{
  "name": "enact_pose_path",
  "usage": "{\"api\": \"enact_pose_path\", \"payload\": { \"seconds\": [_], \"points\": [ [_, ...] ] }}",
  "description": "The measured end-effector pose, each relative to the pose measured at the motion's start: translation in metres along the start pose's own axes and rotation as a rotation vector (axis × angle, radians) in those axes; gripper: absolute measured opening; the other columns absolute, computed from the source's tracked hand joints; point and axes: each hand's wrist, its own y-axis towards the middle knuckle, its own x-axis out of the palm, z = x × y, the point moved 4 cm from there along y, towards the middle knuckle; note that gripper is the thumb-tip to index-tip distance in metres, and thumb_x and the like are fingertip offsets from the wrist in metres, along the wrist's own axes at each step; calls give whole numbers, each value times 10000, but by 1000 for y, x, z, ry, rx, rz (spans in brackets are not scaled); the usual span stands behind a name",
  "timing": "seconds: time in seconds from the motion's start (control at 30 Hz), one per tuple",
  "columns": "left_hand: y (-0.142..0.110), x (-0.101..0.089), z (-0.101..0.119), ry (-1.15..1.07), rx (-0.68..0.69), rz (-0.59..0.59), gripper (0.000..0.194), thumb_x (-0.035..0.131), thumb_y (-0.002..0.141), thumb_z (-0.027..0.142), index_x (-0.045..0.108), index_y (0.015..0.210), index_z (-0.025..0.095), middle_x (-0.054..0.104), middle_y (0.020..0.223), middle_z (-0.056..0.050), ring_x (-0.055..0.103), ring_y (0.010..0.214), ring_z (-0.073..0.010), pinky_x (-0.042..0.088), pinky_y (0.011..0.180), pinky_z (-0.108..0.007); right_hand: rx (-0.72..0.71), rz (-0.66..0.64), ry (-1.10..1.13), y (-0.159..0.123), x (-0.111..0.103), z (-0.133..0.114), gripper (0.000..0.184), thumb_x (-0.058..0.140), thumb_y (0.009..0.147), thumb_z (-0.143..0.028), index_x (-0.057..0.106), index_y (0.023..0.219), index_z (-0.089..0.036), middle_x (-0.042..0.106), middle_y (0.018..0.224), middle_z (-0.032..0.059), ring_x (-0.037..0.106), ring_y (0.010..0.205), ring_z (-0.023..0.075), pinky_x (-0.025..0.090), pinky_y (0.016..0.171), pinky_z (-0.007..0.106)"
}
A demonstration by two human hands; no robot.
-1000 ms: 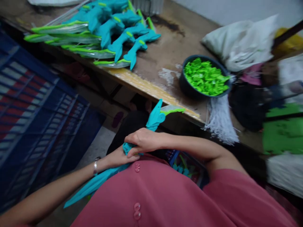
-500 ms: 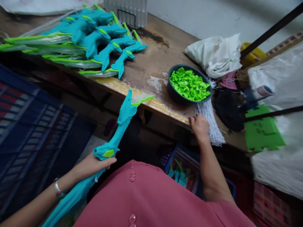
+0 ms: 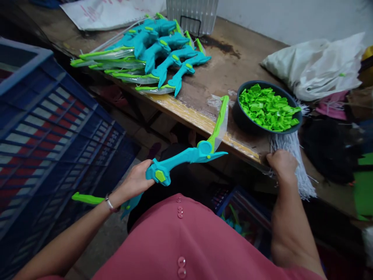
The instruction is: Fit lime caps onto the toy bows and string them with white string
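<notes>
My left hand (image 3: 138, 177) is closed round the middle of a teal and green bow-shaped plastic toy (image 3: 180, 157), near its green hexagonal button. The upper limb reaches right, with a green-edged clear blade (image 3: 219, 124) angled up over the table edge. Another green-tipped end (image 3: 89, 198) shows behind my left wrist; the part between is hidden by the hand and arm. My right hand (image 3: 284, 165) is curled closed at the table edge, beside a bundle of white strings (image 3: 297, 171). What its fingers hold is hidden.
Several similar toys (image 3: 163, 50) lie piled on the wooden table (image 3: 224, 74). A dark bowl (image 3: 237, 116) holds small green plastic parts, near a white bag (image 3: 314, 66). A tall blue crate (image 3: 64, 128) stands left, and another crate (image 3: 247, 206) with teal parts sits under the table.
The view has swung left. The toy in my left hand has turned from upright to pointing right, and its green blade now angles upward. My right hand remains at the table edge.
</notes>
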Motion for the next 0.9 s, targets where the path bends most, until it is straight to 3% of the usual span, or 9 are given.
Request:
{"api": "enact_pose_path", "payload": {
  "seconds": [0.1, 0.2, 0.33, 0.4, 0.47, 0.6, 0.7, 0.9],
  "points": [
    [-2, 9, -4, -110, -19, -45, 169, 628, 710, 196, 592, 873, 172, 617, 783, 11, 555, 664, -152, 415, 611, -276, 121, -10, 132, -13, -12, -5, 369, 681, 822, -202, 412, 573, -243, 488, 581, -3, 575, 677, 206, 451, 731, 400],
    [-1, 12, 0, -300, -21, -114, 255, 695, 710, 223, 603, 940, 164, 659, 862, 1, 587, 711, -148, 467, 643, -270, 89, -136, 403, -48, -11, -33, 209, 586, 852, -346, 502, 691, -244, 536, 615, 28, 533, 580, 195, 416, 608, 365],
    [6, 22, 11, -664, -109, -346, 400, 771, 692, 223, 587, 1043, 170, 695, 850, 9, 644, 654, -141, 526, 607, -263, -106, -507, 751, -133, 23, -109, 262, 625, 811, -481, 602, 825, -220, 552, 654, -14, 490, 569, 146, 405, 552, 279],
    [10, 31, 17, -873, -163, -491, 483, 805, 670, 232, 574, 1089, 162, 720, 847, -15, 656, 620, -145, 523, 540, -244, -247, -813, 926, -184, 45, -155, 242, 690, 807, -441, 656, 839, -204, 582, 688, -15, 498, 625, 135, 413, 592, 260],
    [13, 42, 20, -1030, -180, -598, 519, 831, 639, 234, 580, 1085, 145, 740, 868, -59, 676, 630, -156, 500, 487, -214, -328, -1019, 1023, -226, 62, -191, 221, 731, 797, -415, 685, 794, -198, 634, 725, -10, 540, 683, 138, 446, 663, 259],
    [13, 56, 13, -1141, -200, -632, 513, 853, 614, 220, 583, 1043, 137, 719, 756, -45, 656, 565, -142, 494, 447, -192, -307, -1315, 1177, -269, 88, -225, 270, 762, 799, -448, 715, 778, -183, 659, 684, -13, 564, 628, 138, 479, 652, 265],
    [5, 57, 5, -1114, -214, -599, 513, 850, 645, 225, 570, 1066, 134, 709, 733, -35, 644, 547, -128, 517, 469, -198, -135, -1359, 1317, -268, 109, -229, 350, 768, 791, -523, 717, 835, -179, 678, 691, 2, 595, 613, 151, 510, 650, 282],
    [-18, 54, -5, -981, -259, -664, 518, 815, 666, 193, 538, 1102, 154, 706, 753, -6, 630, 546, -119, 531, 492, -213, 266, -1129, 1611, -225, 145, -229, 363, 743, 830, -520, 690, 1017, -214, 733, 881, 51, 710, 839, 224, 600, 809, 397]
  ]
}}
